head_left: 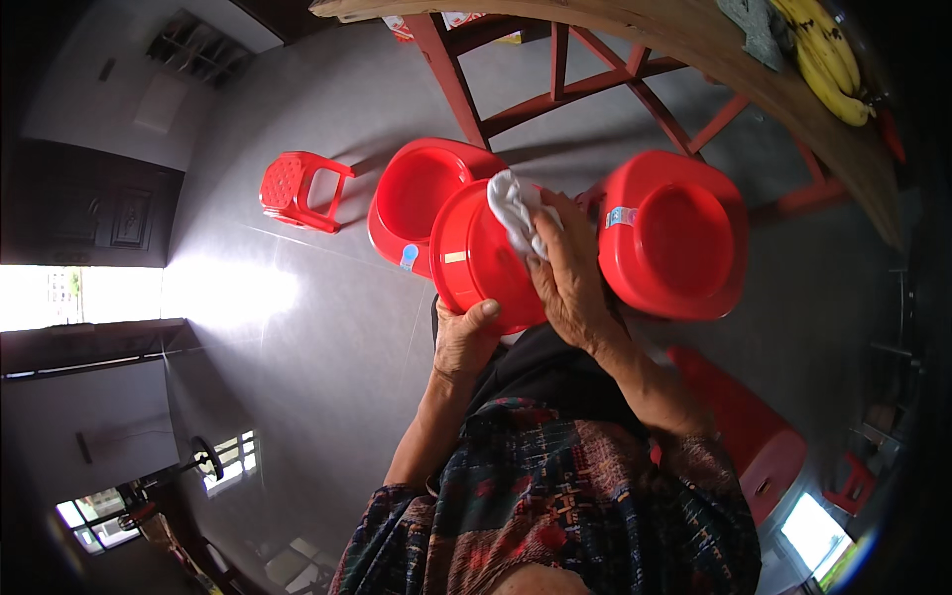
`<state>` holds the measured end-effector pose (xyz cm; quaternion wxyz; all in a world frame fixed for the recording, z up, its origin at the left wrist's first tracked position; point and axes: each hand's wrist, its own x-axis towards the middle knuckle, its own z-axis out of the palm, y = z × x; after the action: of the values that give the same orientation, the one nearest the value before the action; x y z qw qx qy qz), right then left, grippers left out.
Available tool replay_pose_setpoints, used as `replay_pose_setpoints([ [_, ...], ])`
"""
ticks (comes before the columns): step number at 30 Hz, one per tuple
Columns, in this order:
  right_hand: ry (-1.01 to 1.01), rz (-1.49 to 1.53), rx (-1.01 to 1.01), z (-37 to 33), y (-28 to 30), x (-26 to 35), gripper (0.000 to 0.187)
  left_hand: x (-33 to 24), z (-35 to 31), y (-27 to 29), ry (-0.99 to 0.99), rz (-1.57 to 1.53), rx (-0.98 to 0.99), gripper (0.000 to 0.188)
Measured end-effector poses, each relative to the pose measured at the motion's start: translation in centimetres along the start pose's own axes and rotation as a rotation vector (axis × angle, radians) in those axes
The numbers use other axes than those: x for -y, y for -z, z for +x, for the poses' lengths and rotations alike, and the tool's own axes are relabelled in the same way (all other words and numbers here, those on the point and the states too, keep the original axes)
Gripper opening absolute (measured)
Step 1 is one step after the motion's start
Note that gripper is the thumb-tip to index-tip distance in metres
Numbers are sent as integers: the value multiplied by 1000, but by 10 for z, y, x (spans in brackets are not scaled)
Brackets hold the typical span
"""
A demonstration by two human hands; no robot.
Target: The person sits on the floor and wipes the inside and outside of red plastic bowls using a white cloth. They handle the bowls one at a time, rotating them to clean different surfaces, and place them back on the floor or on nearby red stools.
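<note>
The left hand (464,344) grips the near left side of a round red plastic tub (491,283); some fingers are hidden. The right hand (572,283), fingers bent, holds a white cloth (513,210) against the tub's far edge. The tub is up near the lap (531,369), between two red basins (684,243) on the grey floor (327,347).

My bowl (481,266) is plain red with a small cream label (455,257), and the cloth (514,210) on it is white. Left of the bowl, a tub (409,193) is red with a blue-and-white sticker (409,257); farther left, a stool (283,188) is red and dotted. Right of the bowl, the second tub (684,248) is red too. Below the bowl, my trousers (535,372) are black, my shirt (555,471) dark with red and cream patches. Around the bowl, the floor (342,387) is grey.
</note>
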<state>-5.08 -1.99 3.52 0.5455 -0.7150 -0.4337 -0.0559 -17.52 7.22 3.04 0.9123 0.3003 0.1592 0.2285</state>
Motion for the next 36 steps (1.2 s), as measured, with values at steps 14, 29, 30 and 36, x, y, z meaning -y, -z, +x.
replay_pose_setpoints([
  [14, 156, -94, 102, 10, 5, 19, 35, 5, -10, 9, 54, -79, 23, 58],
  [29, 314, -231, 111, 13, 31, 44, 31, 5, -1, 15, -25, 382, -10, 35],
  [30, 347, -217, 190, 16, 26, 51, 31, 6, -3, 17, -31, 482, 2, 33],
  [36, 222, -185, 298, 38, 29, 35, 29, 1, -12, 3, 23, 692, 53, 25],
])
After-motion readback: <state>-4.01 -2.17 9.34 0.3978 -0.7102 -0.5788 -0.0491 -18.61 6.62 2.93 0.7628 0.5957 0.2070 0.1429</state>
